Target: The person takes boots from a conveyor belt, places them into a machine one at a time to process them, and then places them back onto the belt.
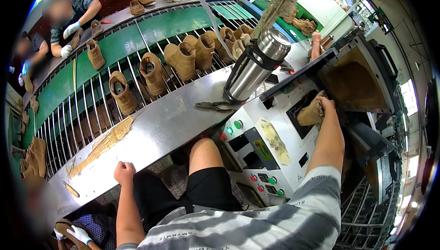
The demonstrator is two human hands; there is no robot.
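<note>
My right hand (326, 105) grips a tan boot (310, 114) by its upper end, over the dark opening in the top of a white machine (293, 158). The machine's heavy lid (360, 78) stands raised beyond that hand. My left hand (123, 172) is closed in a loose fist at the edge of the metal table (169, 126), and nothing shows in it. A strip of brown tape or paper (103, 144) lies on the metal near the left hand. Pliers (214, 107) rest farther right, beside a large steel thermos (259, 66).
Several tan boots (183, 60) stand on the roller conveyor (78, 98) with its green belt. Buttons (238, 124) line the machine's front. A yellow-handled tool (71, 190) lies at the table's left end. Co-workers (75, 16) in white gloves handle shoes across the conveyor and at lower left.
</note>
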